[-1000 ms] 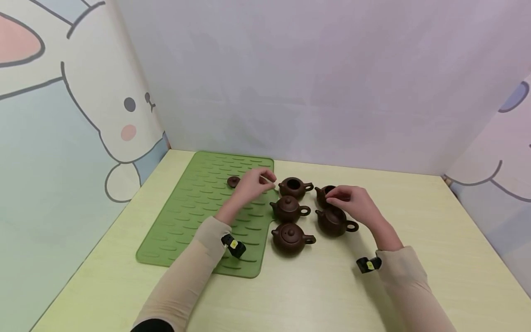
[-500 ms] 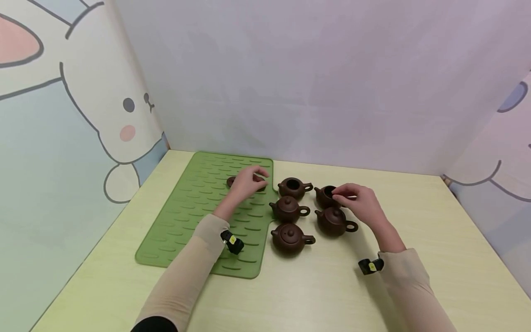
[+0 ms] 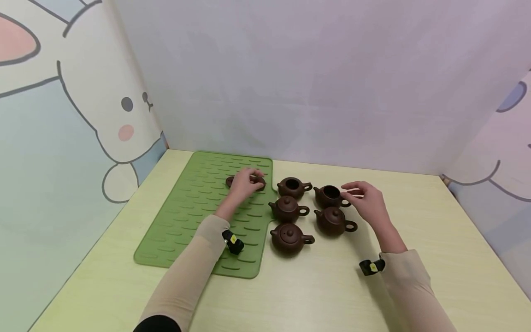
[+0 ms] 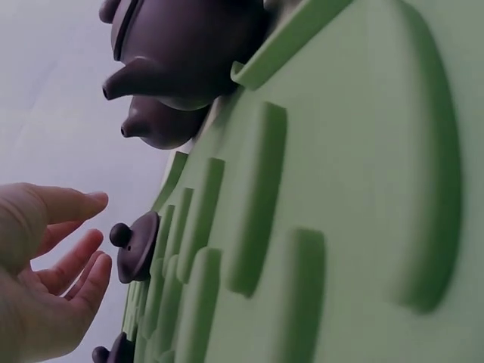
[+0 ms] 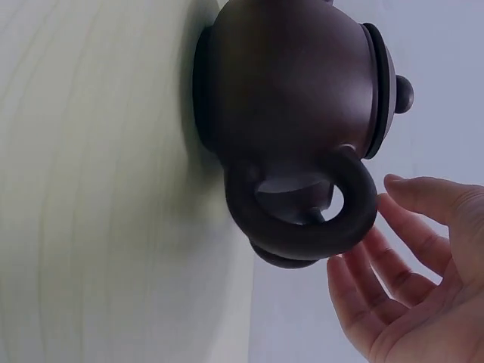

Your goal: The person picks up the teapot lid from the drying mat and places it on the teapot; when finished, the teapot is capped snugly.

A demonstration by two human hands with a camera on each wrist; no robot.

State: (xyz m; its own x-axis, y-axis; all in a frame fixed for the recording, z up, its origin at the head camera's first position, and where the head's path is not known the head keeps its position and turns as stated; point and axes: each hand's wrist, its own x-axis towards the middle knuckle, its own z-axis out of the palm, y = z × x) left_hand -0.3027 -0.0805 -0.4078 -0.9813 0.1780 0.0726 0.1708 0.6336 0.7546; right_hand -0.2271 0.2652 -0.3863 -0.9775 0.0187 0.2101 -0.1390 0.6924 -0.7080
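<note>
My left hand (image 3: 244,185) hovers over the green mat (image 3: 199,216), thumb and fingers parted around a small dark brown teapot lid (image 4: 140,248). The left wrist view shows a gap between fingertips and lid knob. A second lid (image 3: 229,182) lies just left of it. My right hand (image 3: 367,203) is beside the handle of a lidless teapot (image 3: 329,196), fingers loosely bent with nothing held. In the right wrist view a lidded teapot (image 5: 295,83) stands in front, its handle partly overlapping the fingers; touch cannot be told there.
Left of the lidless pot stands another lidless teapot (image 3: 292,186). Two lidded teapots, one in the middle (image 3: 286,209) and one in front (image 3: 288,239), line up along the mat's right edge. Another lidded teapot (image 3: 332,221) stands nearer me, below the right-hand lidless one.
My left hand has moved left and down from the mat's right edge to the lid. My right hand has drawn right, away from over the lidless teapot's opening, to beside its handle.
</note>
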